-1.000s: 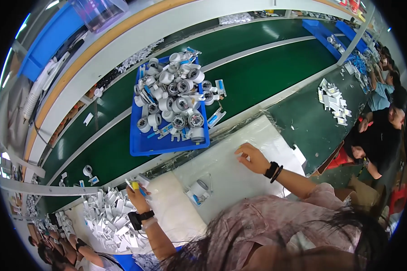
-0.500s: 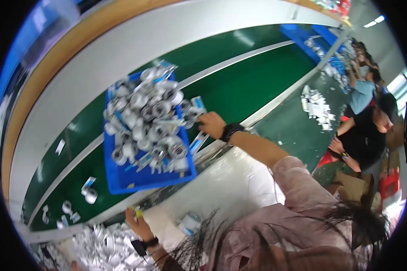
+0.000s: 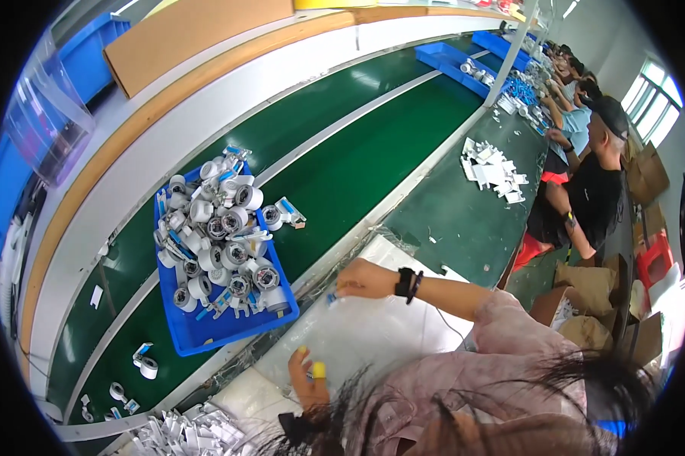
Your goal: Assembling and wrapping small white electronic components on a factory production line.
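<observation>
My right hand [image 3: 363, 279], with a dark band at the wrist, is over the white plastic-covered work surface [image 3: 388, 334]. Its fingers are closed on a small blue-and-white part [image 3: 332, 299], mostly hidden by the hand. Lower and to the left, my left hand [image 3: 308, 380] has its fingers apart, with yellow covers on two fingertips and nothing visible in it. Beyond both hands stands a blue tray [image 3: 205, 342], heaped with white round-headed parts [image 3: 236, 251] that have short, blue-marked arms. Another such part [image 3: 281, 213] lies just right of the tray.
The tray rests on a green conveyor belt [image 3: 357, 144] with a pale divider. Loose parts [image 3: 146, 363] lie at its near left. White pieces are piled at lower left [image 3: 190, 433] and on the dark-green table [image 3: 496, 171]. People [image 3: 593, 182] sit along the right.
My right hand has drawn back from the tray's right side to the work surface, carrying the small part. The left hand has moved rightward, away from the white pile. The view has shifted.
</observation>
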Demonstrator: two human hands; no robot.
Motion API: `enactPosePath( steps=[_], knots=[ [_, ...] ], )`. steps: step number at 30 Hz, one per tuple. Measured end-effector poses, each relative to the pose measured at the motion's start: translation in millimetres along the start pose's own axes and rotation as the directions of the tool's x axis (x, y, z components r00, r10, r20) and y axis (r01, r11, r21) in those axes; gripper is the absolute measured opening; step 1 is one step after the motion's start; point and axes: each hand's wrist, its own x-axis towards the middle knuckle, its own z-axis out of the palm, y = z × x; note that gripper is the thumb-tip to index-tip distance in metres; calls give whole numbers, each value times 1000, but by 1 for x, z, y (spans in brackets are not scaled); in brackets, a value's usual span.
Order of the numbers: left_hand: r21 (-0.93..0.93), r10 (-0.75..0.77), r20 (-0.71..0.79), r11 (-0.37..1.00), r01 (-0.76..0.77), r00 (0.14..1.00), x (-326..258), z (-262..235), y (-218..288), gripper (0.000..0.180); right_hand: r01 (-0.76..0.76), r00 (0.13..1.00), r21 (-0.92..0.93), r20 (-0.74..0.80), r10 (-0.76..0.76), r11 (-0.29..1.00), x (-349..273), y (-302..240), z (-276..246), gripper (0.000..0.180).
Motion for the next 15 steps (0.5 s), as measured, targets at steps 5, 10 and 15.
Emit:
enactPosePath(
  steps=[5,10,15],
  knots=[
    [255,206,168,936,-244,964,10,49,53,68,-284,954,523,241,180,804,-67,-61,25,20],
    [174,173,315,956,-236,933,-16,63,60,81,-227,970,584,205,129,779,-102,-90,43,18],
    [-139,-13,310,988,59,951,-31,40,71,74,-334,930,587,334,154,738,-110,-116,25,23]
  ],
)
